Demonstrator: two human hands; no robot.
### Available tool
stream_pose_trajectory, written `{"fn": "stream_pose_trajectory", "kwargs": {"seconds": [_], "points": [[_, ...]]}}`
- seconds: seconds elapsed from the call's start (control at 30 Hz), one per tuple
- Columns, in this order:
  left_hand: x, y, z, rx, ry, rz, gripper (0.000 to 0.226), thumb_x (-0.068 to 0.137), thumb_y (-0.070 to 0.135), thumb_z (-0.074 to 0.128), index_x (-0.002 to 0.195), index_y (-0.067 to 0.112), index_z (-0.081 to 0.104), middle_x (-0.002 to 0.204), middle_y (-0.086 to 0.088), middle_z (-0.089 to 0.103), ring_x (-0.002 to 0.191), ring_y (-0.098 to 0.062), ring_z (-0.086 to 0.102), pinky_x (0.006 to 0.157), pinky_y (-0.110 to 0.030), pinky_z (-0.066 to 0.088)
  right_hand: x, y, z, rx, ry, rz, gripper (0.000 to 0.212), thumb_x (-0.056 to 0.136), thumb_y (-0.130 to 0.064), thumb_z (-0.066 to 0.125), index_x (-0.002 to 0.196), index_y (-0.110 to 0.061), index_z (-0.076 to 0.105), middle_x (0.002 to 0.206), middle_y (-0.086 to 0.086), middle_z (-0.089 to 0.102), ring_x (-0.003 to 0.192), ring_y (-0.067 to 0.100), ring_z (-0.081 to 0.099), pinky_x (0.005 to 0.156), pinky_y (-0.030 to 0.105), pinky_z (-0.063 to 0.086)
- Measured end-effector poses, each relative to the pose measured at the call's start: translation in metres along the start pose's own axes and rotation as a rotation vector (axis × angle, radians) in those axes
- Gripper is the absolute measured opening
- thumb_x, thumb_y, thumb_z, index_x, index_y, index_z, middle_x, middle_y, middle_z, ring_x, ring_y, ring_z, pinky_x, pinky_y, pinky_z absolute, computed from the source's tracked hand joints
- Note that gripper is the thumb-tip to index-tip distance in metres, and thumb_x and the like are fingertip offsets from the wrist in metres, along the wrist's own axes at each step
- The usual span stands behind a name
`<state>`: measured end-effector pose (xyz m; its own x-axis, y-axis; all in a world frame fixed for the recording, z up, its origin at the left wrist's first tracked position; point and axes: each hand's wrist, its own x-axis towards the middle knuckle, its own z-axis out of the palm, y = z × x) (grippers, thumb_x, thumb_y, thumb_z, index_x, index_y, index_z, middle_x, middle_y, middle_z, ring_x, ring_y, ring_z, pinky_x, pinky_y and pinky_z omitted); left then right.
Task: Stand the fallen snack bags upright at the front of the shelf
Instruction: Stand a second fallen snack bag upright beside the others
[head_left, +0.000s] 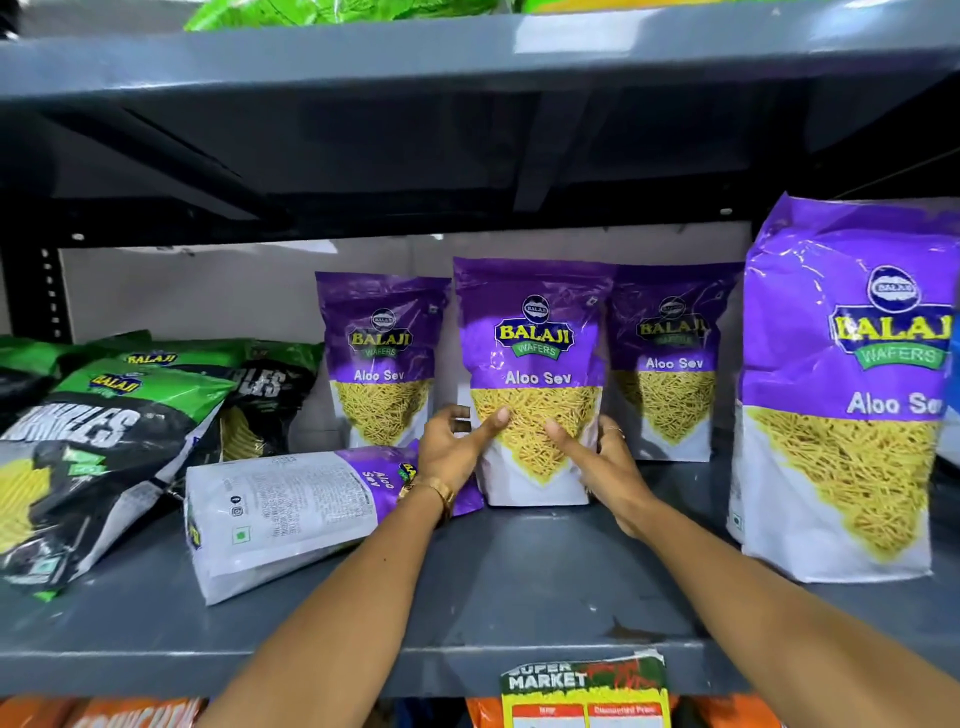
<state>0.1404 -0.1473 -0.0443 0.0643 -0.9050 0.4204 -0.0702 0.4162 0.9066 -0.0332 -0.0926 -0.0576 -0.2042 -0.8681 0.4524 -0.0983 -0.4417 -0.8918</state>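
Head view, both hands (457, 447) gripping upright Balaji Aloo Sev bag (535, 374)

Five purple-and-white Aloo Sev bags on the grey shelf (545, 587). Middle bag (535, 358) upright, label forward, held from both sides. Two more upright behind — left rear bag (382, 353) and right rear bag (672, 358). Large bag (841, 395) upright near the front at right. Fallen bag (291, 514) flat on its side, back panel up — left of the middle bag.
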Motion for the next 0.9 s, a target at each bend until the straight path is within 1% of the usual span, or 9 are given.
{"fn": "stream_pose_trajectory", "kwargs": {"seconds": [0.1, 0.2, 0.27, 0.37, 0.47, 0.6, 0.67, 0.77, 0.9], "points": [[-0.001, -0.004, -0.001, 0.008, -0.012, 0.015, 0.056, 0.070, 0.040, 0.081, 0.106, 0.003, 0.060, 0.088, -0.012, 0.064, 0.078, -0.022, 0.058, 0.064, -0.025, 0.045, -0.001, 0.000, 0.001, -0.004, 0.025, -0.015, 0.060, 0.080, -0.027, 0.075, 0.131, -0.009, 0.049, 0.132, 0.007, 0.064, 0.123, 0.022, 0.060, 0.111, 0.045, 0.043], [-0.005, -0.003, -0.001, 0.053, -0.021, 0.016, 0.045, 0.072, 0.035, 0.080, 0.098, 0.009, 0.054, 0.072, -0.001, 0.053, 0.066, -0.016, 0.051, 0.055, -0.021, 0.043, -0.001, -0.002, 0.000, -0.045, 0.029, -0.009, 0.053, 0.082, -0.024, 0.074, 0.128, -0.010, 0.050, 0.131, 0.008, 0.064, 0.123, 0.023, 0.060, 0.111, 0.045, 0.043], [-0.007, 0.001, -0.001, 0.064, -0.054, -0.020, 0.043, 0.074, 0.033, 0.079, 0.094, 0.013, 0.047, 0.071, 0.000, 0.048, 0.071, -0.019, 0.048, 0.064, -0.028, 0.044, -0.002, -0.005, -0.001, -0.078, 0.029, 0.000, 0.054, 0.082, -0.025, 0.073, 0.128, -0.010, 0.050, 0.132, 0.009, 0.064, 0.124, 0.024, 0.059, 0.111, 0.046, 0.043], [-0.014, 0.009, -0.003, 0.127, -0.104, -0.044, 0.044, 0.078, 0.035, 0.076, 0.096, 0.013, 0.042, 0.086, -0.009, 0.050, 0.085, -0.020, 0.049, 0.077, -0.040, 0.047, -0.007, -0.011, 0.003, -0.105, 0.040, 0.017, 0.058, 0.084, -0.024, 0.072, 0.133, -0.006, 0.047, 0.136, 0.013, 0.060, 0.127, 0.029, 0.056, 0.111, 0.049, 0.041], [-0.024, 0.020, -0.006, 0.253, -0.148, -0.040, 0.045, 0.081, 0.036, 0.072, 0.100, 0.012, 0.039, 0.092, -0.013, 0.049, 0.086, -0.022, 0.046, 0.088, -0.051, 0.051, -0.014, -0.019, 0.001, -0.122, 0.038, 0.057, 0.058, 0.085, -0.021, 0.071, 0.134, -0.002, 0.046, 0.139, 0.017, 0.058, 0.129, 0.031, 0.054, 0.112, 0.049, 0.040], [-0.045, 0.034, -0.010, 0.336, -0.192, 0.028, 0.045, 0.083, 0.037, 0.069, 0.099, 0.010, 0.037, 0.083, -0.009, 0.048, 0.086, -0.021, 0.047, 0.076, -0.042, 0.050, -0.038, -0.033, -0.007, -0.105, 0.052, 0.073, 0.055, 0.085, -0.016, 0.070, 0.133, -0.001, 0.045, 0.137, 0.016, 0.059, 0.124, 0.029, 0.057, 0.109, 0.043, 0.044], [-0.060, 0.038, -0.014, 0.276, -0.227, 0.034, 0.044, 0.082, 0.036, 0.071, 0.098, 0.010, 0.039, 0.081, -0.009, 0.048, 0.087, -0.022, 0.051, 0.085, -0.046, 0.055, -0.058, -0.037, -0.011, -0.111, 0.067, 0.046, 0.056, 0.086, -0.019, 0.070, 0.134, -0.005, 0.045, 0.135, 0.011, 0.061, 0.123, 0.027, 0.058, 0.108, 0.043, 0.044], [-0.084, 0.042, -0.018, 0.217, -0.230, 0.053, 0.041, 0.081, 0.035, 0.072, 0.097, 0.012, 0.042, 0.089, -0.017, 0.054, 0.088, -0.026, 0.058, 0.092, -0.060, 0.051, -0.086, -0.043, -0.015, -0.162, 0.103, -0.011, 0.057, 0.085, -0.030, 0.070, 0.135, -0.015, 0.048, 0.120, -0.001, 0.063, 0.112, 0.019, 0.059, 0.100, 0.034, 0.044], [-0.108, 0.047, -0.020, 0.256, -0.166, 0.051, 0.049, 0.077, 0.041, 0.074, 0.106, 0.012, 0.046, 0.105, -0.023, 0.065, 0.100, -0.037, 0.064, 0.085, -0.047, 0.054, -0.112, -0.049, -0.019, -0.121, 0.100, -0.045, 0.053, 0.087, -0.030, 0.068, 0.135, -0.019, 0.048, 0.115, -0.006, 0.064, 0.106, 0.015, 0.060, 0.091, 0.029, 0.042]]}}
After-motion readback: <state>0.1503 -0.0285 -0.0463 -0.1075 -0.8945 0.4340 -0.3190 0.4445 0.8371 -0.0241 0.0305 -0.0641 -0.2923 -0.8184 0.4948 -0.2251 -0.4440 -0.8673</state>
